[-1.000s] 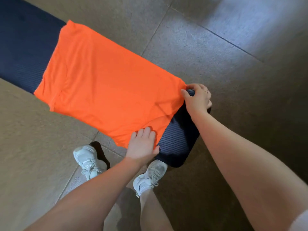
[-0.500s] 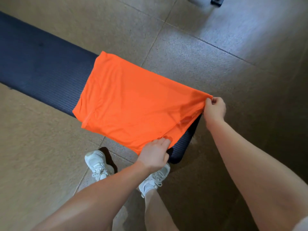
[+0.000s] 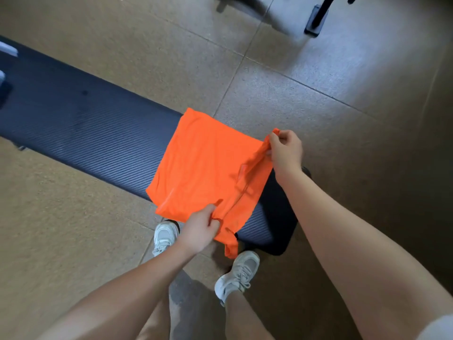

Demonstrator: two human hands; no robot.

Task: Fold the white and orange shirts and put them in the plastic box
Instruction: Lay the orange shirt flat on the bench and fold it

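The orange shirt point(image 3: 203, 165) lies partly folded on the right end of a dark blue mat point(image 3: 81, 128), its near edge lifted off the mat. My left hand point(image 3: 199, 231) grips the shirt's near corner, with a loose end hanging below it. My right hand point(image 3: 285, 149) pinches the far right corner and holds it raised. A taut ridge of cloth runs between the two hands. No white shirt and no plastic box show in this view.
The mat stretches left across a brown tiled floor point(image 3: 318, 106). My two white shoes point(image 3: 165, 236) point(image 3: 239, 273) stand at the mat's near edge. A dark stand foot point(image 3: 315, 20) sits at the top right. A pale object point(image 3: 7, 49) peeks in at the far left.
Both hands went from resting on the spread shirt to gripping its right-hand corners and lifting them. The shirt now covers a smaller area and sits nearer the mat's right end.
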